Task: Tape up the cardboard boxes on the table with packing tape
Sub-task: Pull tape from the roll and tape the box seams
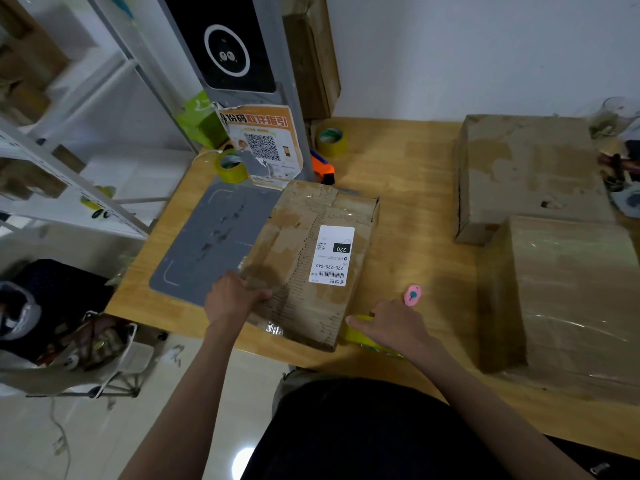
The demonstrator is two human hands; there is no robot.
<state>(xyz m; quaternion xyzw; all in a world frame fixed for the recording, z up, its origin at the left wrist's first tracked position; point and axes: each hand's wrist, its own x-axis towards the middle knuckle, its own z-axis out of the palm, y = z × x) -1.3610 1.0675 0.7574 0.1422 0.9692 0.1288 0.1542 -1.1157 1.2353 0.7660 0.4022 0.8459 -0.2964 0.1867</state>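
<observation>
The left hand [230, 295] is gripping the near-left edge of the labelled cardboard box [311, 261] lying mid-bench [408, 188], thumb on top. The right hand [398, 323] is holding a yellow tape roll [356, 336], fingers curled around it, against the box's near-right corner.

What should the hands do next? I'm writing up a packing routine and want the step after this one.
Probably draw the yellow tape roll up over the labelled box. The right hand grips the roll at the box's near right corner, and the left hand grips the near left edge, steadying it. No fresh strip is visible across the top.
</observation>
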